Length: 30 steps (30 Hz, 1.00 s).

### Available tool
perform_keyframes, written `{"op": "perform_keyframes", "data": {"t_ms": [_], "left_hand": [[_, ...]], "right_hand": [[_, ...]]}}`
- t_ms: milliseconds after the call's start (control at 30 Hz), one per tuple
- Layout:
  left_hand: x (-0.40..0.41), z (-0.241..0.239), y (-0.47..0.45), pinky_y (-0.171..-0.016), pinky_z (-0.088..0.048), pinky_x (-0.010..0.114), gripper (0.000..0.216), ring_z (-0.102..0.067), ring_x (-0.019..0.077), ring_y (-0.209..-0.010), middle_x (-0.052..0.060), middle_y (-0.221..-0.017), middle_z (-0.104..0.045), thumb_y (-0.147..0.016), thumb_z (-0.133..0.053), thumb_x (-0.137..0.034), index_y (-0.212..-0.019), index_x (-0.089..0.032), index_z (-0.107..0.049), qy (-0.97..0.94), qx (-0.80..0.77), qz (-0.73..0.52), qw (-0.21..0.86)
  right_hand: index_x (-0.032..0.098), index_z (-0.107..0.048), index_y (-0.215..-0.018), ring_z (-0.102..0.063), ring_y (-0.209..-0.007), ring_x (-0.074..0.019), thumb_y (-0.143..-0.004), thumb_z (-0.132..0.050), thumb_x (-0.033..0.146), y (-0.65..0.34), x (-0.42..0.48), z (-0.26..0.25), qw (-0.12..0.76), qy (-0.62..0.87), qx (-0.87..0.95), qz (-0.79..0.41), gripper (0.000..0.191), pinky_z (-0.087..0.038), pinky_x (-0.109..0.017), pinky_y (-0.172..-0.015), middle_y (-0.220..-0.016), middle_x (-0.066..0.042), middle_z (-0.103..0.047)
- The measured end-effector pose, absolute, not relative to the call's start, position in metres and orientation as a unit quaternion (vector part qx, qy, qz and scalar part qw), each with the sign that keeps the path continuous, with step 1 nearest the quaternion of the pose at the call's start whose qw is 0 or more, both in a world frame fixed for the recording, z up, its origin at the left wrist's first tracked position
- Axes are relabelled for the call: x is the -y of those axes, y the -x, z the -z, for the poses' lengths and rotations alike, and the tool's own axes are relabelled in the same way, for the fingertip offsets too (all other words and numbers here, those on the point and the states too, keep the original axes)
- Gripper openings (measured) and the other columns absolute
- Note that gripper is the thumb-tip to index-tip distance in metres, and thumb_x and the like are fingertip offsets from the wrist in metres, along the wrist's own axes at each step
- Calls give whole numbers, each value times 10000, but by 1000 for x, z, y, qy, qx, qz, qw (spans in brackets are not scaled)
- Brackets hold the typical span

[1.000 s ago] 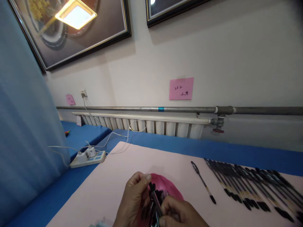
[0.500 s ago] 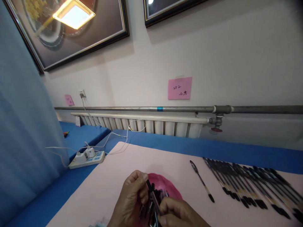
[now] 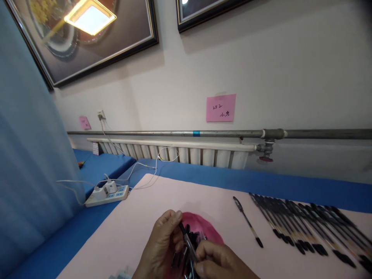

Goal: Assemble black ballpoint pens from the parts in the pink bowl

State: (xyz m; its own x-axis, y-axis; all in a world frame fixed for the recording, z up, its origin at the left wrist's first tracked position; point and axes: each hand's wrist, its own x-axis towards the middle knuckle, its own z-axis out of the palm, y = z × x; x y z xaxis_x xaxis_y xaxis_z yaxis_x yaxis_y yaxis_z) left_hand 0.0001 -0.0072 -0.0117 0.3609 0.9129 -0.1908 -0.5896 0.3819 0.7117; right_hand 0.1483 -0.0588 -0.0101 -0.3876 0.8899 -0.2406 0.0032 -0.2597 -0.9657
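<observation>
Above a pink bowl (image 3: 207,228), my two hands hold one dark pen (image 3: 188,241) slantwise between them. The thumb and fingers of my left hand (image 3: 162,240) pinch its black upper end. My right hand (image 3: 216,259) grips the lower part, and its fingers hide that end. Several black and clear pen parts (image 3: 177,259) lie in the bowl under the hands. To the right, a single black-capped pen (image 3: 248,221) lies apart from a long row of similar pens (image 3: 302,221) on the pink sheet.
A pink sheet (image 3: 122,228) covers much of the blue table (image 3: 232,176). At the left stands a white power strip (image 3: 108,197) with plugs and trailing white cables. A blue curtain (image 3: 31,155) hangs at the far left. A radiator (image 3: 186,155) runs along the wall behind.
Hardly anything differs. Both hands keep hold of the pen over the bowl, with only a very slight shift of the fingers.
</observation>
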Motion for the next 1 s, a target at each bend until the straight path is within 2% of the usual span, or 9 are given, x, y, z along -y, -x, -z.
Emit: {"op": "perform_keyframes", "data": {"t_ms": [133, 267, 400, 533, 600, 733, 867, 1000], "left_hand": [[7, 8, 1, -404, -189, 179, 279, -265, 28, -428, -75, -531, -343, -765, -632, -343, -886, -91, -629, -277, -268, -461, 799], [6, 12, 1, -412, -205, 188, 175, -286, 35, -414, -72, -471, -344, -781, -622, -273, -733, -106, -602, -324, -264, -481, 770], [5, 17, 0, -396, -166, 190, 234, -258, 32, -385, -81, -440, -324, -770, -642, -274, -617, -151, -513, -304, -285, -491, 766], [5, 11, 1, -398, -165, 178, 242, -260, 23, -423, -76, -530, -357, -762, -644, -333, -861, -112, -625, -279, -272, -472, 791], [4, 9, 2, -403, -179, 176, 261, -271, 21, -428, -75, -525, -362, -750, -658, -299, -902, -87, -637, -298, -271, -467, 787], [0, 10, 5, -398, -184, 177, 230, -268, 19, -399, -91, -459, -331, -701, -712, -293, -785, -94, -632, -312, -293, -489, 760], [-9, 9, 16, -384, -154, 164, 313, -237, 8, -385, -118, -449, -289, -578, -801, -283, -655, -134, -537, -236, -344, -565, 712], [-13, 4, 30, -381, -151, 175, 384, -219, 17, -379, -126, -452, -273, -558, -788, -296, -589, -177, -424, -227, -376, -595, 674]], "right_hand": [[194, -467, -676, -364, -438, -56, -668, -511, 213, -150, 58, 12, 362, 426, 488, -670, 49, -205, -203, -467, -524, 67, -472], [191, -478, -672, -385, -459, -60, -680, -525, 214, -149, 59, 13, 346, 439, 515, -650, 53, -221, -207, -473, -546, 57, -500], [194, -485, -679, -379, -455, -60, -688, -524, 213, -148, 60, 13, 334, 458, 518, -640, 44, -220, -209, -470, -549, 62, -490], [197, -475, -675, -376, -450, -66, -676, -525, 232, -150, 59, 14, 365, 436, 496, -656, 61, -210, -212, -466, -526, 67, -450], [197, -470, -675, -384, -458, -72, -670, -526, 241, -150, 58, 13, 373, 426, 492, -662, 72, -212, -213, -467, -521, 66, -442], [195, -460, -662, -390, -503, -75, -651, -517, 191, -149, 57, 16, 356, 448, 530, -626, 58, -240, -210, -492, -561, 60, -459], [198, -440, -625, -354, -513, -74, -603, -521, 109, -147, 56, 21, 326, 513, 607, -512, 123, -234, -216, -497, -543, 78, -392], [210, -387, -615, -321, -513, -84, -666, -489, 147, -154, 54, 19, 325, 538, 620, -470, 130, -229, -224, -494, -531, 80, -332]]}}
